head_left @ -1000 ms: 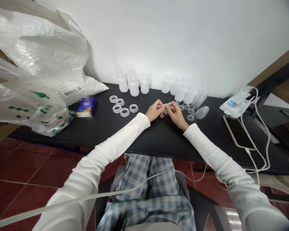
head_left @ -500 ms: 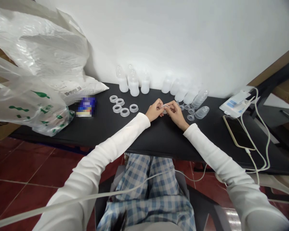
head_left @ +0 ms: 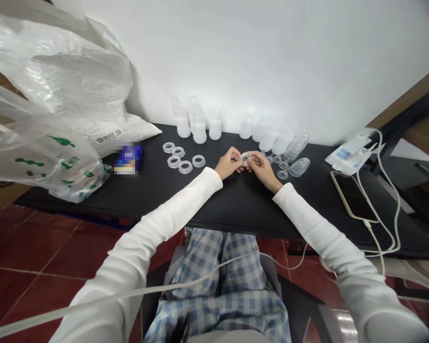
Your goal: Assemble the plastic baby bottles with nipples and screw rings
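Between my hands is a translucent baby bottle collar ring [head_left: 246,156]. My left hand [head_left: 230,163] pinches its left side, and the fingers of my right hand [head_left: 260,168] grip the right side. Whether a teat sits inside the ring is too small to tell. To the left, several matching collar rings [head_left: 185,166] lie on the black table [head_left: 157,188]. Clear bottle teats [head_left: 282,174] lie just right of my right hand, beside clear domed caps [head_left: 300,167].
Along the wall stand capped baby bottles [head_left: 199,133] and, farther right, bottles without caps [head_left: 247,127]. Plastic bags [head_left: 82,81] and a blurred blue packet [head_left: 129,158] occupy the left. A phone [head_left: 353,196] with white cables lies right. One cable [head_left: 136,296] crosses my lap.
The collar ring has tilted, so its round opening now faces me more. My fingers have shifted slightly around it, the right ones a little lower.
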A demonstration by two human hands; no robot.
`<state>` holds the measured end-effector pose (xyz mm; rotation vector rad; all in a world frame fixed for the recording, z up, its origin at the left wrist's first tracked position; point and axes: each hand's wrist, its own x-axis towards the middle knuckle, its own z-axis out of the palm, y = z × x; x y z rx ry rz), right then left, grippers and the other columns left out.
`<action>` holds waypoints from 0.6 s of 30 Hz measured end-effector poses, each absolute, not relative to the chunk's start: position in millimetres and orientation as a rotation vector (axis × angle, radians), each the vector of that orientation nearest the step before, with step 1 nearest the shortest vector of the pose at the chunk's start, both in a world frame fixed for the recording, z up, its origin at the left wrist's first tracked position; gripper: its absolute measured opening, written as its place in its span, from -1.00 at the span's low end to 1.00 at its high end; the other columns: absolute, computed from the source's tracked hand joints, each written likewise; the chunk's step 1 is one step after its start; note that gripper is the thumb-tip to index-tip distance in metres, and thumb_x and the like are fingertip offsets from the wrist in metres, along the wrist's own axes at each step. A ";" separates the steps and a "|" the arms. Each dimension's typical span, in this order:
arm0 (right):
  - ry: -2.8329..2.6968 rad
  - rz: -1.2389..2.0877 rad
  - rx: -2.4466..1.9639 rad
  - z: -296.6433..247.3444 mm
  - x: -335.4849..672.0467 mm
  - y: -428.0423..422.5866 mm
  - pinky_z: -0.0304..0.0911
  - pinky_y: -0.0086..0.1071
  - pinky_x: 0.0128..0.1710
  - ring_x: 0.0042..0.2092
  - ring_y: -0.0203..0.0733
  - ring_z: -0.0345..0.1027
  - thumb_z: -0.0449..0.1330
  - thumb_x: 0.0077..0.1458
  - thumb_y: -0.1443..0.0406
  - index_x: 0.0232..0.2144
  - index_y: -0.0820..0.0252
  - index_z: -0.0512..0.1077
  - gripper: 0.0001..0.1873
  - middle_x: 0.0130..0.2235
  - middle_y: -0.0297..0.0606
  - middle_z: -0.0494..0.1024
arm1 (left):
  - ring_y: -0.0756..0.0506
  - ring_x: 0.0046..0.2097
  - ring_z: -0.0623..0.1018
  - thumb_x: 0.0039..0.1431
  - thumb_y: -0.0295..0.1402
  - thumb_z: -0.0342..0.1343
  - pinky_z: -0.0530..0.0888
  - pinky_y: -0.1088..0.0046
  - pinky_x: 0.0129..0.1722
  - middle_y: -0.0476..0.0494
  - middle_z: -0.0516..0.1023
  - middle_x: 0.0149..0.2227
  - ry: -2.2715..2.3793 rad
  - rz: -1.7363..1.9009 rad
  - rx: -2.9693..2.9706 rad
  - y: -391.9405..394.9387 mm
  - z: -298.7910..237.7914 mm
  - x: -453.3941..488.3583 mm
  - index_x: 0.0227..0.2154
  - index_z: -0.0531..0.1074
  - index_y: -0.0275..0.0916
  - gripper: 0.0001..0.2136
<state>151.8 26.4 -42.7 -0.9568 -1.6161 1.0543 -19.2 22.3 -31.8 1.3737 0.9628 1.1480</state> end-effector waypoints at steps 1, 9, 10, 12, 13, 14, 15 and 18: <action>-1.614 1.059 -0.957 -42.1 152.1 26.1 0.32 -0.39 -0.42 -0.41 -0.31 0.32 0.36 0.03 -0.11 -0.15 0.08 0.46 -0.50 -0.39 -0.38 0.46 | 0.06 -0.52 0.58 0.14 -0.54 0.23 0.50 0.61 -0.50 0.18 0.47 -0.55 0.971 1.151 1.379 21.4 -30.9 -19.0 -0.36 0.23 -0.22 -0.76; -1.612 1.047 -0.965 -40.6 149.1 23.7 0.26 -0.40 -0.44 -0.47 -0.35 0.25 0.38 0.00 -0.11 -0.19 0.12 0.46 -0.49 -0.47 -0.44 0.41 | 0.07 -0.55 0.56 0.12 -0.52 0.24 0.46 0.64 -0.54 0.21 0.42 -0.58 1.040 1.184 1.415 16.7 -27.7 -16.1 -0.40 0.21 -0.21 -0.74; -1.610 1.042 -0.969 -40.3 148.4 23.0 0.25 -0.40 -0.44 -0.47 -0.36 0.24 0.38 0.00 -0.12 -0.19 0.12 0.46 -0.48 -0.48 -0.45 0.40 | 0.07 -0.55 0.56 0.12 -0.52 0.23 0.46 0.64 -0.54 0.21 0.41 -0.58 1.049 1.191 1.414 16.9 -28.1 -15.8 -0.40 0.21 -0.20 -0.75; -1.598 1.034 -0.981 -39.7 147.5 21.7 0.25 -0.41 -0.45 -0.48 -0.37 0.24 0.38 -0.01 -0.14 -0.19 0.12 0.46 -0.46 -0.49 -0.46 0.40 | 0.07 -0.54 0.56 0.14 -0.54 0.21 0.46 0.64 -0.54 0.20 0.41 -0.57 1.046 1.185 1.408 18.7 -29.9 -15.7 -0.38 0.21 -0.20 -0.75; -1.593 1.029 -0.988 -39.5 147.2 21.2 0.25 -0.41 -0.46 -0.48 -0.37 0.24 0.38 -0.02 -0.14 -0.19 0.13 0.46 -0.45 -0.49 -0.46 0.40 | 0.07 -0.54 0.56 0.15 -0.54 0.21 0.46 0.63 -0.53 0.20 0.42 -0.56 1.034 1.173 1.406 20.2 -31.3 -16.0 -0.37 0.21 -0.20 -0.76; -1.592 1.023 -0.992 -39.3 146.9 20.8 0.25 -0.41 -0.45 -0.48 -0.36 0.24 0.37 -0.01 -0.15 -0.19 0.13 0.46 -0.45 -0.48 -0.46 0.40 | 0.07 -0.54 0.56 0.16 -0.53 0.20 0.46 0.63 -0.53 0.20 0.43 -0.56 1.019 1.160 1.404 22.1 -32.9 -16.4 -0.36 0.20 -0.19 -0.76; -1.594 1.018 -0.994 -39.2 146.7 20.5 0.27 -0.40 -0.44 -0.47 -0.36 0.25 0.36 -0.01 -0.15 -0.19 0.13 0.47 -0.44 -0.47 -0.45 0.41 | 0.08 -0.54 0.55 0.17 -0.52 0.20 0.46 0.63 -0.52 0.19 0.43 -0.55 1.001 1.145 1.404 24.1 -34.7 -17.0 -0.35 0.20 -0.19 -0.76; -1.613 1.016 -0.986 -38.9 145.1 19.3 0.33 -0.37 -0.38 -0.42 -0.32 0.31 0.33 0.03 -0.17 -0.18 0.13 0.49 -0.44 -0.41 -0.38 0.48 | 0.09 -0.52 0.54 0.20 -0.48 0.20 0.46 0.63 -0.48 0.19 0.44 -0.54 0.941 1.105 1.417 29.2 -39.3 -19.5 -0.35 0.17 -0.19 -0.74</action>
